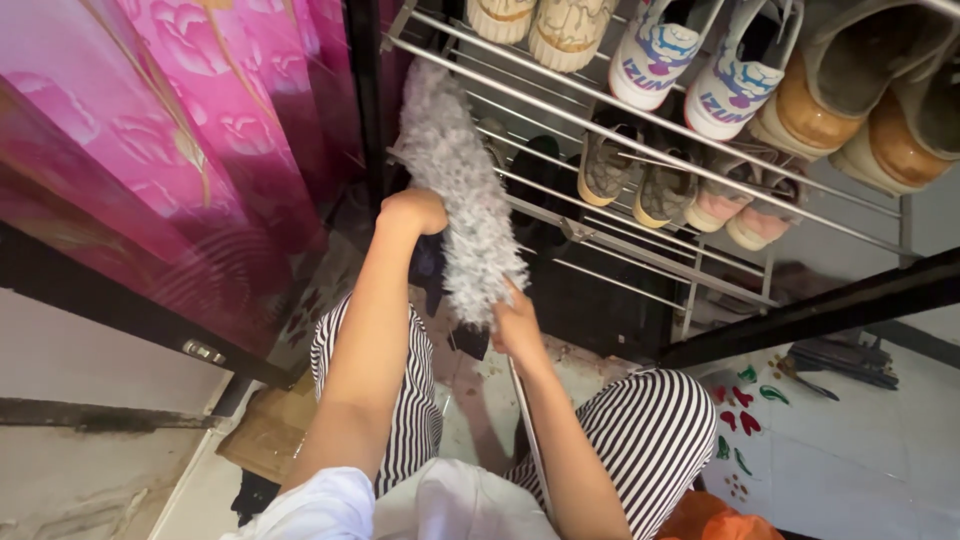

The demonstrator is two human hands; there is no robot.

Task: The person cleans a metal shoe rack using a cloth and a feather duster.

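My left hand (pixel 413 211) was curled shut against the upper side of the grey fluffy duster (pixel 462 195); my right hand (pixel 518 330) gripped its lower end; the duster lay tilted against the metal shoe rack (pixel 640 250), beside the pink curtain (pixel 180 130).

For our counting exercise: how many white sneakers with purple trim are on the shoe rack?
2. Both sit side by side on the top shelf: one sneaker on the left, the other right beside it. More shoes may be hidden beyond the frame.
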